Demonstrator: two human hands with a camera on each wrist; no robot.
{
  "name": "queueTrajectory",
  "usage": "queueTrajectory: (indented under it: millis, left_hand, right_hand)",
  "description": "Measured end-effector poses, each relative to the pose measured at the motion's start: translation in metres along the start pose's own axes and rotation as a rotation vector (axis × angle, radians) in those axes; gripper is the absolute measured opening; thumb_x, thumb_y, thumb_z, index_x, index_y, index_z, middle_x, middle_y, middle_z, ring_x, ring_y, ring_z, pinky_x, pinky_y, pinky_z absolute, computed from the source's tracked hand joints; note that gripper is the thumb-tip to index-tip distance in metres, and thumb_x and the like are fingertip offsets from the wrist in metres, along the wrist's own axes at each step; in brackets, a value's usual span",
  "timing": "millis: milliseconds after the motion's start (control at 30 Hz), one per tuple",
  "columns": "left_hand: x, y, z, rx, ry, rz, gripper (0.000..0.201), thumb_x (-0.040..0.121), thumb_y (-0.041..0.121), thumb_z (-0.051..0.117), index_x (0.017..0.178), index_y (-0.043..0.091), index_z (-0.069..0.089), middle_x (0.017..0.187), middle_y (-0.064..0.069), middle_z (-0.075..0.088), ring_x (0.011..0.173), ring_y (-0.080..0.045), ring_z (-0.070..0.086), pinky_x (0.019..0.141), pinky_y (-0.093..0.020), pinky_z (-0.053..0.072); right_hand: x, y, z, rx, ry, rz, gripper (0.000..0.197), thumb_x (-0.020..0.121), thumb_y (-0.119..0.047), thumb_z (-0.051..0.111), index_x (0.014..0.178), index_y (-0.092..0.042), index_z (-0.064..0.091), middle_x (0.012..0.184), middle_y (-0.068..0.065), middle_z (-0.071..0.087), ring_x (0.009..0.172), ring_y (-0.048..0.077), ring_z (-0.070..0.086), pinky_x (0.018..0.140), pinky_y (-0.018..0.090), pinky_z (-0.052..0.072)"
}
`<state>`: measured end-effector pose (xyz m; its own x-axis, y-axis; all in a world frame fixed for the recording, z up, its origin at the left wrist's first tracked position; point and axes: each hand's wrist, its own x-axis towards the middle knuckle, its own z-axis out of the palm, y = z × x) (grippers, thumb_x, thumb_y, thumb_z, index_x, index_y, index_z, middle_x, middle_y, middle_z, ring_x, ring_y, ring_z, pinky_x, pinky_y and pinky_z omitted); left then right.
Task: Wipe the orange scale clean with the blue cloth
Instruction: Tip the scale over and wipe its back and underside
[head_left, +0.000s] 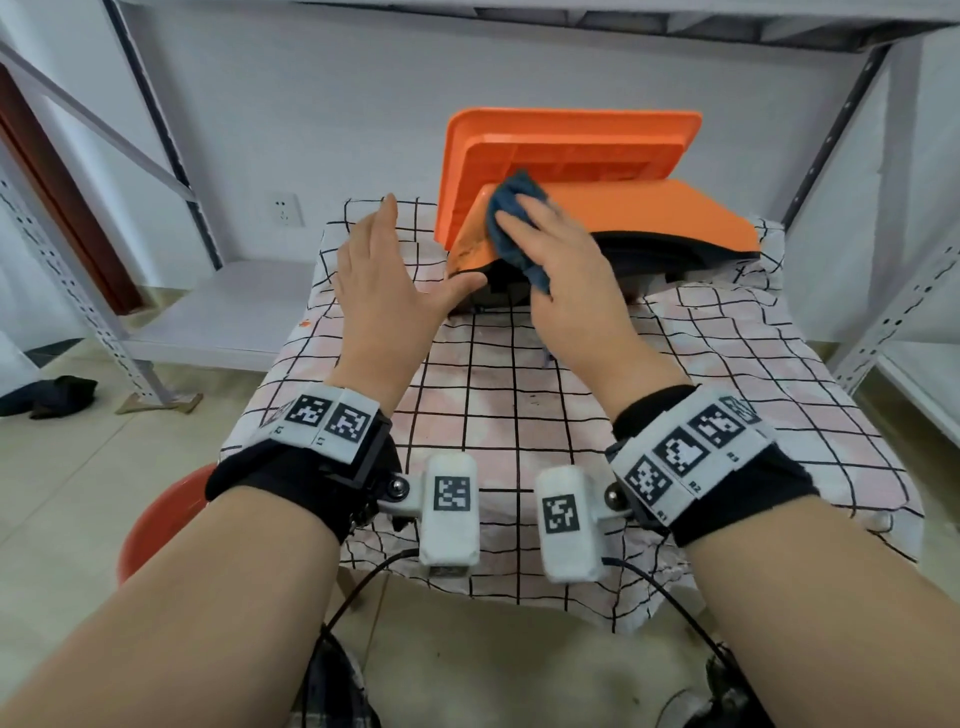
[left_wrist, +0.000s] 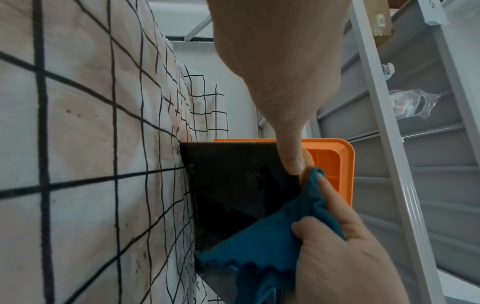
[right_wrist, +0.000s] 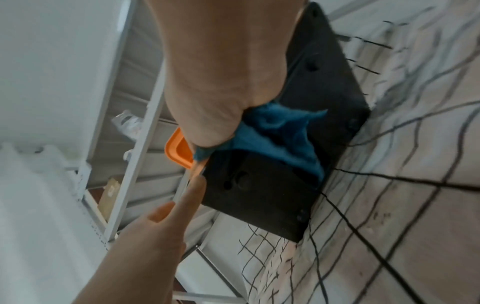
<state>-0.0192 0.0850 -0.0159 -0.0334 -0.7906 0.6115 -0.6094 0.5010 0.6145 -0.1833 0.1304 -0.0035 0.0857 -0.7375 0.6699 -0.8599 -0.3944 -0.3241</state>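
The orange scale (head_left: 654, 215) lies tipped up at the far end of the table, black underside (left_wrist: 233, 181) facing me. Its orange pan (head_left: 571, 140) stands on edge behind it. My right hand (head_left: 550, 249) grips the bunched blue cloth (head_left: 511, 208) and presses it on the scale's orange face near the stained left corner. The wrist views show the cloth (left_wrist: 259, 242) (right_wrist: 272, 131) hanging over the black base. My left hand (head_left: 410, 270) is open with straight fingers, its thumb (left_wrist: 288, 127) touching the scale's lower left corner.
A checked tablecloth (head_left: 519, 395) covers the small table. White metal shelving (head_left: 171, 317) stands to the left and more shelving (head_left: 893, 312) to the right. A red stool (head_left: 161, 519) sits at the lower left, and a dark bundle (head_left: 47, 395) lies on the floor.
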Motion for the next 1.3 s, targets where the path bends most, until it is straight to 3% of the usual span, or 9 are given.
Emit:
queueTrajectory:
  millis: [200,333,500,600,767,933,1067,1167,1300]
  left_hand:
    - [0.0,0.002,-0.002,0.004,0.004,0.004,0.102,0.068,0.058,0.072,0.146,0.011,0.025,0.143,-0.007,0.035,0.132,-0.026,0.032,0.111,-0.045,0.025]
    - [0.001,0.003,-0.002,-0.002,0.0,0.021,0.101,0.069,0.055,0.073,0.146,0.011,0.025,0.143,-0.008,0.035,0.132,-0.026,0.032,0.11,-0.045,0.026]
    - [0.0,0.005,-0.004,-0.017,0.019,0.062,0.094,0.073,0.047,0.073,0.146,0.01,0.027,0.142,-0.009,0.036,0.132,-0.025,0.033,0.11,-0.042,0.027]
    - [-0.002,0.01,-0.008,0.014,0.022,0.15,0.085,0.076,0.04,0.072,0.145,0.015,0.03,0.143,-0.005,0.037,0.132,-0.022,0.033,0.11,-0.038,0.024]
    - [-0.004,0.013,-0.01,0.134,0.016,0.304,0.07,0.081,0.032,0.065,0.143,0.019,0.036,0.14,-0.001,0.044,0.129,-0.024,0.037,0.105,-0.035,0.022]
    - [-0.004,0.009,-0.01,0.172,0.03,0.351,0.067,0.082,0.031,0.063,0.143,0.019,0.037,0.137,-0.001,0.047,0.128,-0.024,0.039,0.105,-0.033,0.021]
    - [-0.003,0.003,-0.014,0.143,0.037,0.281,0.074,0.081,0.04,0.066,0.144,0.018,0.033,0.14,-0.003,0.044,0.129,-0.022,0.035,0.103,-0.026,0.015]
    - [-0.002,-0.001,-0.013,0.134,0.04,0.226,0.076,0.082,0.044,0.065,0.145,0.017,0.032,0.141,-0.005,0.042,0.131,-0.023,0.034,0.106,-0.03,0.017]
    - [-0.002,-0.002,-0.008,0.107,0.064,0.203,0.075,0.082,0.04,0.065,0.145,0.015,0.033,0.139,-0.007,0.043,0.129,-0.026,0.036,0.107,-0.031,0.02]
  right_hand:
    - [0.002,0.024,-0.024,0.046,0.177,0.186,0.057,0.08,0.01,0.036,0.134,-0.002,0.049,0.145,0.014,0.041,0.136,0.028,0.036,0.113,0.023,0.018]
    - [0.002,0.01,-0.011,-0.025,0.082,0.082,0.059,0.079,0.006,0.036,0.136,-0.003,0.046,0.147,0.014,0.038,0.138,0.032,0.031,0.116,0.044,0.022]
    - [0.004,-0.008,-0.003,-0.093,-0.134,-0.074,0.064,0.083,0.015,0.039,0.141,-0.013,0.042,0.153,0.007,0.028,0.143,0.029,0.017,0.115,0.038,0.003]
    - [0.002,0.013,-0.014,-0.181,-0.057,-0.025,0.067,0.079,0.016,0.04,0.14,-0.012,0.043,0.151,0.008,0.032,0.14,0.031,0.024,0.116,0.052,0.012]
    - [0.0,0.008,-0.007,-0.151,0.013,0.067,0.067,0.076,0.011,0.041,0.139,-0.011,0.045,0.15,0.013,0.032,0.14,0.038,0.022,0.115,0.057,0.014]
    - [0.002,-0.01,-0.002,-0.15,-0.173,-0.106,0.068,0.079,0.015,0.041,0.139,-0.016,0.044,0.152,0.008,0.031,0.143,0.033,0.019,0.114,0.052,0.007]
    - [0.002,0.017,-0.016,-0.195,0.013,-0.006,0.068,0.073,0.014,0.039,0.136,-0.01,0.048,0.147,0.01,0.039,0.136,0.036,0.03,0.11,0.057,0.025]
    - [0.002,0.019,-0.011,-0.169,0.091,0.149,0.066,0.077,0.012,0.039,0.139,-0.009,0.044,0.15,0.011,0.034,0.139,0.037,0.024,0.111,0.055,0.024]
    - [0.005,-0.011,0.005,-0.146,-0.111,-0.046,0.066,0.079,0.013,0.041,0.14,-0.011,0.043,0.151,0.009,0.032,0.142,0.035,0.02,0.117,0.051,0.012]
